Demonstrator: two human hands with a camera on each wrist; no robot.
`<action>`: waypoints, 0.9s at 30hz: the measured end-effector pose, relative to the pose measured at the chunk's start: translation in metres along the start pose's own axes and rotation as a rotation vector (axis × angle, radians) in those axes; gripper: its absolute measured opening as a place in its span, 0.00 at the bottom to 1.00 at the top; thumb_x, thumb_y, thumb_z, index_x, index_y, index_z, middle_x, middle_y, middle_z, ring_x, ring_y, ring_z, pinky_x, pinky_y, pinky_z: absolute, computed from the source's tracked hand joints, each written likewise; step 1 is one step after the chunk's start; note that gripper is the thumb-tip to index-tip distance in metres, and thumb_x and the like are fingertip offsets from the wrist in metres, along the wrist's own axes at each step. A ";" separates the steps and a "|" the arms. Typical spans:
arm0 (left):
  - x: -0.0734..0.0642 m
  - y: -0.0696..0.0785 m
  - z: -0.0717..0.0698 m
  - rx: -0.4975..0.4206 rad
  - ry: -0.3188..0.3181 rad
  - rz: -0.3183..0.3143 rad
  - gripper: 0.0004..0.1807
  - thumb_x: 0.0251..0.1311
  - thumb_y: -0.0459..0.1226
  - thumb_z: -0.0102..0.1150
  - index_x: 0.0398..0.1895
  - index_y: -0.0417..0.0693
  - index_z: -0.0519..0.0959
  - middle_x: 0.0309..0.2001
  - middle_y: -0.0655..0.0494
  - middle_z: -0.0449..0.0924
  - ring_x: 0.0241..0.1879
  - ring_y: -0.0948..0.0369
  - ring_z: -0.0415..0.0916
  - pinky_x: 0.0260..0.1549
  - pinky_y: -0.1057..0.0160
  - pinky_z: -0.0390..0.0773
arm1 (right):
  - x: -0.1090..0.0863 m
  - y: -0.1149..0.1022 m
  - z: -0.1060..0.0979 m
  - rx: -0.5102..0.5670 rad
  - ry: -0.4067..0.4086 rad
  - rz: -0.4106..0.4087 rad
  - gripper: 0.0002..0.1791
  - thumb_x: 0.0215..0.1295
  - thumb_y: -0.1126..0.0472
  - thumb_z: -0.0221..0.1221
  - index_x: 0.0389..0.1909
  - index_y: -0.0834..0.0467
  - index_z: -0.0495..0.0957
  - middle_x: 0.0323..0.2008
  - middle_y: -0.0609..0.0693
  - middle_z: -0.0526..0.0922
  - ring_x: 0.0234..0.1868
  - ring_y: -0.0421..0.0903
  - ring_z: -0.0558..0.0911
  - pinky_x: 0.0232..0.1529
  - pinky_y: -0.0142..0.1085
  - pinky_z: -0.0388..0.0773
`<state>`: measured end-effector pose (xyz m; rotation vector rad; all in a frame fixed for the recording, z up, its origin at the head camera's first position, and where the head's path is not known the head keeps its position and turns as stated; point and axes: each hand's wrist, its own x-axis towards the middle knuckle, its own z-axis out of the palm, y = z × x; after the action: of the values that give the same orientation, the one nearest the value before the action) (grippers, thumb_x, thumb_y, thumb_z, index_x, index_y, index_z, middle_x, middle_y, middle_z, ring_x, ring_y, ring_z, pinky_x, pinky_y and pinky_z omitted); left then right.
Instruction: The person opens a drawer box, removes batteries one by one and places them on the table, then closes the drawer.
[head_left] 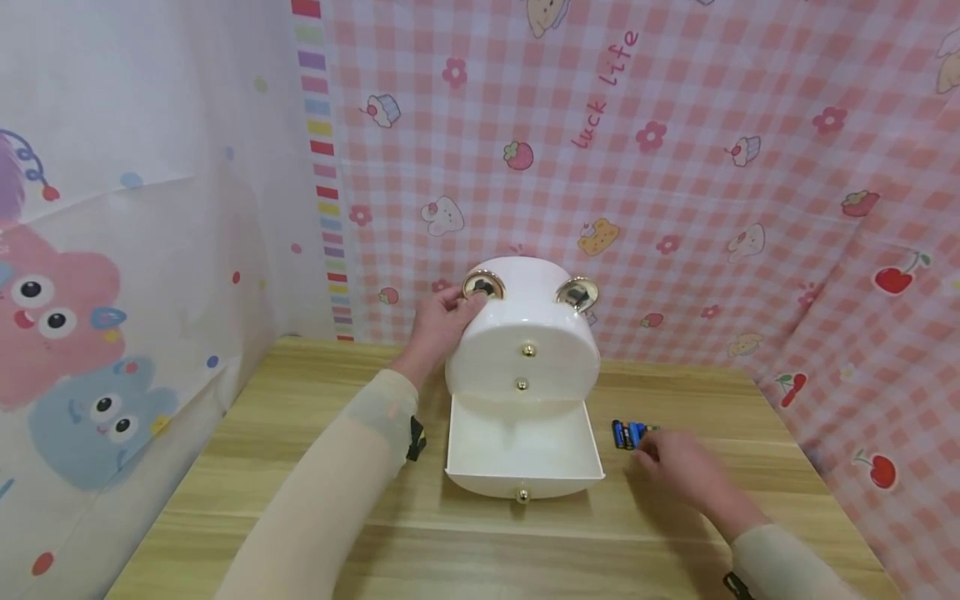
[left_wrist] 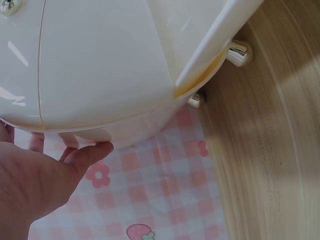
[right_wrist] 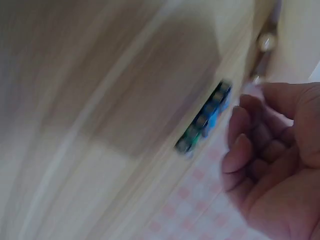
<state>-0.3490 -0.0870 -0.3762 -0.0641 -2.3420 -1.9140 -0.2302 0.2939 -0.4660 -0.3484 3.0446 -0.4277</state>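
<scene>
A white frog-shaped drawer box (head_left: 522, 362) with gold-rimmed eyes stands on the wooden table. Its bottom drawer (head_left: 525, 433) is pulled out and shows a bare inside. At the box's upper left side, beside one gold-rimmed eye (head_left: 483, 285), my left hand (head_left: 442, 325) rests with relaxed fingers. The left wrist view has the fingers (left_wrist: 90, 154) along the side wall. To the right of the drawer lies a row of small blue-and-black batteries (head_left: 628, 434), seen end-on in the right wrist view. My right hand (head_left: 682, 471) is right beside them, its fingers loosely curled around nothing.
Gold knobs (head_left: 522, 495) stick out from the drawer fronts. Behind the table (head_left: 330, 500) hangs a pink checked cloth (head_left: 675, 167), close to the back of the box. A white cartoon-printed sheet (head_left: 187, 275) covers the left side.
</scene>
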 end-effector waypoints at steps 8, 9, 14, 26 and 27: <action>0.000 0.000 0.000 -0.014 -0.013 -0.012 0.25 0.72 0.54 0.67 0.65 0.53 0.85 0.50 0.49 0.87 0.39 0.62 0.81 0.42 0.65 0.83 | -0.018 -0.027 0.014 0.312 -0.182 0.113 0.11 0.70 0.58 0.64 0.28 0.58 0.82 0.23 0.45 0.79 0.26 0.42 0.74 0.26 0.34 0.71; 0.000 0.000 -0.001 -0.013 -0.014 -0.011 0.25 0.72 0.55 0.67 0.65 0.53 0.85 0.50 0.49 0.87 0.39 0.62 0.81 0.42 0.65 0.83 | -0.019 -0.028 0.015 0.357 -0.210 0.113 0.12 0.71 0.58 0.64 0.27 0.59 0.82 0.22 0.45 0.78 0.25 0.41 0.74 0.26 0.33 0.70; 0.000 0.000 -0.001 -0.003 -0.015 -0.004 0.25 0.72 0.55 0.67 0.65 0.53 0.85 0.50 0.49 0.87 0.40 0.62 0.81 0.43 0.65 0.83 | -0.025 -0.037 0.022 0.592 -0.354 0.091 0.20 0.77 0.52 0.62 0.27 0.63 0.80 0.21 0.45 0.80 0.20 0.39 0.70 0.22 0.30 0.67; -0.002 0.003 -0.001 -0.008 -0.009 -0.004 0.25 0.72 0.54 0.67 0.65 0.52 0.85 0.52 0.46 0.88 0.40 0.61 0.82 0.43 0.65 0.83 | -0.026 -0.065 0.045 0.971 -0.563 0.071 0.23 0.82 0.50 0.57 0.52 0.68 0.85 0.27 0.43 0.85 0.22 0.36 0.72 0.21 0.27 0.66; -0.002 0.002 -0.001 -0.009 -0.008 -0.005 0.25 0.72 0.54 0.67 0.65 0.52 0.85 0.53 0.46 0.88 0.40 0.61 0.82 0.43 0.65 0.83 | -0.026 -0.068 0.047 0.992 -0.571 0.076 0.24 0.82 0.49 0.56 0.53 0.68 0.85 0.28 0.43 0.86 0.22 0.36 0.72 0.22 0.27 0.67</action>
<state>-0.3464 -0.0873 -0.3741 -0.0660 -2.3411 -1.9301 -0.1864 0.2237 -0.4921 -0.2220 1.9731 -1.4198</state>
